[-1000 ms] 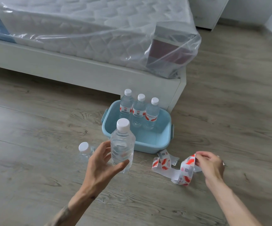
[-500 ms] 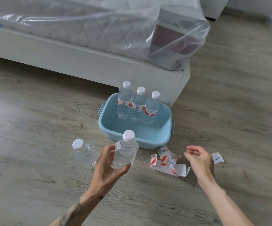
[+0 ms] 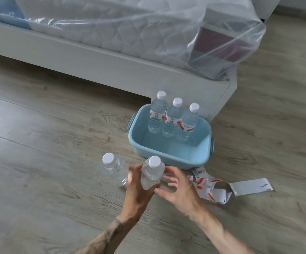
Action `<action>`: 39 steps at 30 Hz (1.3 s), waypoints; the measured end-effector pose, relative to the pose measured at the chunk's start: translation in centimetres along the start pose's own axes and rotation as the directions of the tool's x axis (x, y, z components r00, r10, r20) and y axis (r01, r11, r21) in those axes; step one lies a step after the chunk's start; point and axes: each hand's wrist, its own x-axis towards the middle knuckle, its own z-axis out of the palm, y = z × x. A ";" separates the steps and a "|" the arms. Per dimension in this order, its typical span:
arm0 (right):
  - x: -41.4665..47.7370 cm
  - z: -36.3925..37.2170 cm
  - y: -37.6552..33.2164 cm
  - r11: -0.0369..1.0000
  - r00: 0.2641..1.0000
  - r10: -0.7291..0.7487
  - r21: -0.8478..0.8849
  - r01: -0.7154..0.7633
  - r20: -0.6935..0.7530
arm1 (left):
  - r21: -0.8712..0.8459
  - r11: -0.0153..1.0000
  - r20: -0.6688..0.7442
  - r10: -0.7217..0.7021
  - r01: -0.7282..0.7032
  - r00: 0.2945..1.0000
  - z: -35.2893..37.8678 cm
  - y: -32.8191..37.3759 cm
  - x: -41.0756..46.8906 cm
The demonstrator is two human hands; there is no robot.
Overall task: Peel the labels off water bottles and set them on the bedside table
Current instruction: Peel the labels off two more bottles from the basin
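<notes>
My left hand (image 3: 137, 191) grips a bare, label-free water bottle (image 3: 151, 175), tilted with its white cap toward me. My right hand (image 3: 177, 189) hovers just right of that bottle, fingers spread and holding nothing. A second bare bottle (image 3: 114, 170) stands on the floor to the left. Three labelled bottles (image 3: 173, 117) stand in a row at the back of a light blue tub (image 3: 170, 158). Peeled red-and-white labels (image 3: 210, 187) lie curled on the floor right of my hands. No bedside table is in view.
A white bed frame (image 3: 111, 68) with a plastic-wrapped mattress (image 3: 130, 26) runs across the back, its corner right behind the tub. Grey wood floor (image 3: 47, 162) stretches left and right. A white cabinet (image 3: 265, 6) shows at the top right.
My right hand let the label strip drop on the floor and swung left toward the held bottle. My left hand lowered and tilted the bottle. The view dipped closer to the floor.
</notes>
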 end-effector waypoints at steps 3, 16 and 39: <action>0.1 1.0 0.5 0.999 0.999 -0.025 -0.028 0.024 -0.046 | 0.047 0.996 -0.009 0.074 -0.074 0.997 -0.1 -0.3 -0.5; 1.4 3.7 1.4 0.994 0.977 -0.092 -0.070 0.080 -0.194 | 0.201 0.976 -0.208 0.121 -0.078 0.971 -11.2 -2.0 -3.5; 2.5 3.3 0.3 0.994 0.981 -0.097 -0.065 0.087 -0.169 | 0.020 0.999 0.102 0.039 -0.041 0.994 -13.1 0.4 4.3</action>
